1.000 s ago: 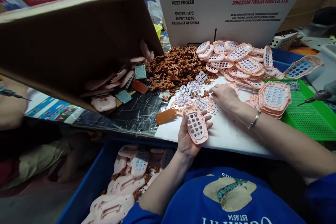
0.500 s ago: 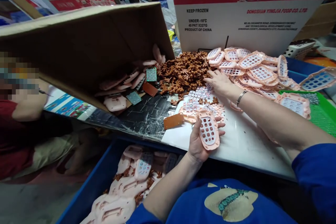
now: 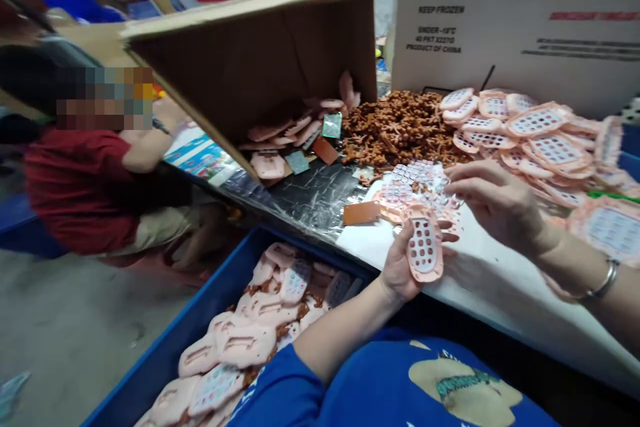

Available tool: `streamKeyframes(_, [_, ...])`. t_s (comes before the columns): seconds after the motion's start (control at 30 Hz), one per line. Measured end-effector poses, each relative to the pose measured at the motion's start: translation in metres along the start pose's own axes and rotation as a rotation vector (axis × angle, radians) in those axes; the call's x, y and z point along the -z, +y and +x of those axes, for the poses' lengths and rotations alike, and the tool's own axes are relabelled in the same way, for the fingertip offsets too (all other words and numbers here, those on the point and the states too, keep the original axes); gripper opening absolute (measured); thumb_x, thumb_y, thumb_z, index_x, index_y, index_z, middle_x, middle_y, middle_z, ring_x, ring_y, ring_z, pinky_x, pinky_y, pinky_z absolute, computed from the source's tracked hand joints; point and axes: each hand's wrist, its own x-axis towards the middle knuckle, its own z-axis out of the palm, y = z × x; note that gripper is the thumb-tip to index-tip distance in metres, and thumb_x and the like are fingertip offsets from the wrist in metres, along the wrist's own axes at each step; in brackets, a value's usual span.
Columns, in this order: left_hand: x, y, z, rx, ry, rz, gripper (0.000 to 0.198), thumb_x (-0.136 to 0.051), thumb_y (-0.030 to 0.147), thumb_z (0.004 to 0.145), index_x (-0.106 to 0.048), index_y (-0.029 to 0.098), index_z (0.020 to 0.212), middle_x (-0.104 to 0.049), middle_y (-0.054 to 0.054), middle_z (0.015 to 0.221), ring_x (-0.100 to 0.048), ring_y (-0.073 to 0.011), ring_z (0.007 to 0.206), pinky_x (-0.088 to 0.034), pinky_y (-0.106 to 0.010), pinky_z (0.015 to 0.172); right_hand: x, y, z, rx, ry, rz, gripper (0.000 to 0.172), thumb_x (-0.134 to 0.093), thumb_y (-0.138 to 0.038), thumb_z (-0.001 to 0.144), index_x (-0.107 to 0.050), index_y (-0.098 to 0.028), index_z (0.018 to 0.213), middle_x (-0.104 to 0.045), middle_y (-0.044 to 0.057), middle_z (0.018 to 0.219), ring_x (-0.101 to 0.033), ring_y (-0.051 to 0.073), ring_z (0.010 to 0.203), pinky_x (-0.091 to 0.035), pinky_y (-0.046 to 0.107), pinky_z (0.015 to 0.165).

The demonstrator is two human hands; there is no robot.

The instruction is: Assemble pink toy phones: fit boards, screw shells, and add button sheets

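My left hand (image 3: 400, 263) holds a pink keypad shell (image 3: 424, 247) with rows of holes, upright over the front edge of the white work surface (image 3: 480, 280). My right hand (image 3: 493, 200) hovers just right of it, fingers curled in a pinch over a scatter of small translucent rubber keypads (image 3: 417, 180); what the fingertips hold, if anything, is too small to make out. A brown circuit board (image 3: 361, 212) lies left of the shell. Behind the keypads sits a heap of brown rubber pieces (image 3: 400, 127).
A pile of pink shells (image 3: 530, 130) fills the back right. A tipped cardboard box (image 3: 260, 60) spills shells and boards at the back left. A blue bin (image 3: 165, 360) of assembled shells stands below. A person in red (image 3: 85, 180) sits at left.
My view has swung left. My right hand pulled back from the brown heap toward the shell in my left hand, which stayed put.
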Motion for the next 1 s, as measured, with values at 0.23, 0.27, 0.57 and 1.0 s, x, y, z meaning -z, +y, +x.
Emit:
streamKeyframes(0.23, [-0.011, -0.004, -0.007, -0.001, 0.092, 0.072, 0.037, -0.069, 0.046, 0.08, -0.069, 0.012, 0.095, -0.074, -0.008, 0.086, -0.07, -0.0202, 0.071, -0.056, -0.032, 0.069, 0.009, -0.037, -0.06, -0.088, 0.14, 0.084, 0.026, -0.051, -0.01, 0.092, -0.065, -0.029, 0.1, -0.067, 0.007, 0.106, -0.066, 0.019, 0.109, -0.059, 0.037, 0.088])
streamKeyframes(0.27, [-0.012, -0.006, -0.007, -0.021, 0.093, 0.066, 0.036, -0.069, 0.045, 0.08, -0.07, 0.013, 0.096, -0.074, -0.008, 0.09, -0.07, -0.0201, 0.073, -0.056, -0.032, 0.069, 0.009, -0.037, -0.067, -0.083, 0.16, 0.08, 0.027, -0.051, -0.008, 0.091, -0.065, -0.03, 0.101, -0.066, 0.007, 0.107, -0.065, 0.02, 0.112, -0.059, 0.038, 0.089])
streamKeyframes(0.57, [-0.021, -0.029, -0.006, -0.025, 0.095, 0.032, 0.04, -0.08, 0.043, 0.071, -0.071, 0.013, 0.096, -0.075, -0.005, 0.09, -0.07, -0.0153, 0.076, -0.054, -0.025, 0.076, 0.018, -0.036, -0.099, -0.004, 0.181, -0.032, 0.031, -0.055, -0.003, 0.087, -0.069, -0.026, 0.104, -0.061, 0.011, 0.121, -0.064, 0.02, 0.11, -0.06, 0.036, 0.083])
streamKeyframes(1.0, [-0.029, -0.042, -0.012, 0.152, 0.207, -0.166, 0.026, -0.067, 0.037, 0.086, -0.069, 0.014, 0.1, -0.072, -0.003, 0.091, -0.068, -0.0124, 0.084, -0.051, -0.02, 0.077, 0.017, -0.053, -0.064, 0.218, -0.115, -0.2, 0.019, -0.049, -0.008, 0.093, -0.066, -0.009, 0.099, -0.069, 0.021, 0.112, -0.068, 0.024, 0.101, -0.06, 0.037, 0.081])
